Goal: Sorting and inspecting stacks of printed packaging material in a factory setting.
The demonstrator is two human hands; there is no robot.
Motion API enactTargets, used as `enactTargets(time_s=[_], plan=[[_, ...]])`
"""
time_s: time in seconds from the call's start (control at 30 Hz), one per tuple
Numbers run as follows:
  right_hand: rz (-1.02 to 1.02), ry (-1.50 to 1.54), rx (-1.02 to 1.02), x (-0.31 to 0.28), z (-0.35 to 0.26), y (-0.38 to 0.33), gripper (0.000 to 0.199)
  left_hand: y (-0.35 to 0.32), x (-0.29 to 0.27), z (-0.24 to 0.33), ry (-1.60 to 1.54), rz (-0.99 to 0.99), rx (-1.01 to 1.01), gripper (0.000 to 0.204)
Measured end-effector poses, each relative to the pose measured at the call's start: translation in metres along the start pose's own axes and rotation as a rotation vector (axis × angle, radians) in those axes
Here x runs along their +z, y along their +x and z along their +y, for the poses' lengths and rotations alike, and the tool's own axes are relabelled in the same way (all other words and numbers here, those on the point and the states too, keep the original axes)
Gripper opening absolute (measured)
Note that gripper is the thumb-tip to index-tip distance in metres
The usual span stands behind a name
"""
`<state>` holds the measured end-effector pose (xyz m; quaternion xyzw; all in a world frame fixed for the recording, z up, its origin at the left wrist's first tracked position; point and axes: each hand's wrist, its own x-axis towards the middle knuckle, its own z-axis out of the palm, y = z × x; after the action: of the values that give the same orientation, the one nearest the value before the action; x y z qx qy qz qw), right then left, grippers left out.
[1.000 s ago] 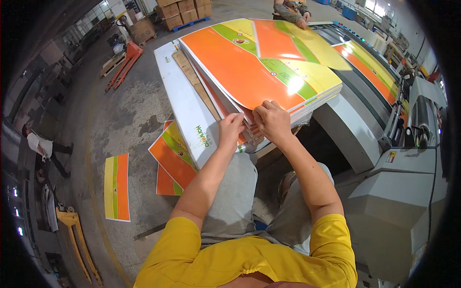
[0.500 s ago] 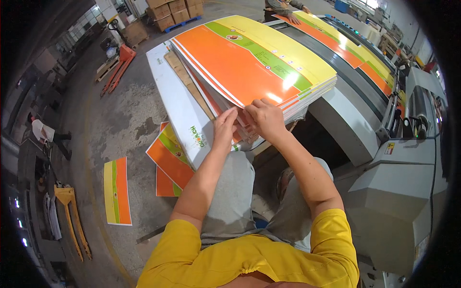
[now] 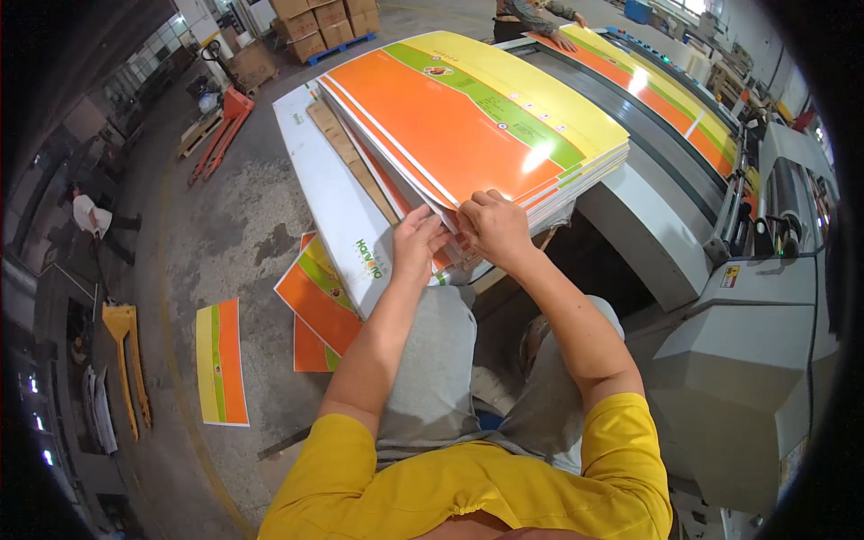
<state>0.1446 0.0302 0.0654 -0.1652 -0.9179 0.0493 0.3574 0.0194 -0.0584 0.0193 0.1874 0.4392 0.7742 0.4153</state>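
Note:
In front of me lies a thick stack of glossy printed sheets [image 3: 423, 117], banded orange, green and yellow. My right hand [image 3: 495, 227] is closed at the near corner of the stack, its fingers pinching the edge of the upper sheets. Just to its left is my left hand [image 3: 417, 245], fingers apart and partly curled beside the lifted sheet edges. Its fingertips are partly hidden against the sheets. Under the stack's left side show a white printed board [image 3: 337, 207] and a brown strip [image 3: 351, 162].
A grey machine [image 3: 729, 360] stands close on my right. Printed sheets [image 3: 621, 72] lie on its bed, where a co-worker's hand [image 3: 562, 40] rests. Loose sheets [image 3: 222, 360] lie on the floor at left. Pallet jacks [image 3: 220, 135] and stacked cartons [image 3: 315, 27] are farther off.
My left hand has shifted slightly left and its fingers have loosened; my right hand stays at the corner. At far left, a person and a yellow pallet jack have moved.

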Motion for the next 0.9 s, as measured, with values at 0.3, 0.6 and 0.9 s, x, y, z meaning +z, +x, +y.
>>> enactTargets(time_s=[0.3, 0.6, 0.9], plan=[[-0.079, -0.021, 0.133, -0.003, -0.004, -0.001, 0.017, 0.002, -0.003, -0.004, 0.064, 0.005, 0.001, 0.038], [0.163, 0.076, 0.201, -0.010, 0.001, 0.014, 0.012, 0.002, 0.000, -0.003, -0.006, -0.024, 0.010, 0.025], [0.015, -0.032, -0.075, -0.001, -0.002, 0.000, 0.016, 0.004, -0.002, -0.003, 0.006, -0.074, 0.014, 0.028]])
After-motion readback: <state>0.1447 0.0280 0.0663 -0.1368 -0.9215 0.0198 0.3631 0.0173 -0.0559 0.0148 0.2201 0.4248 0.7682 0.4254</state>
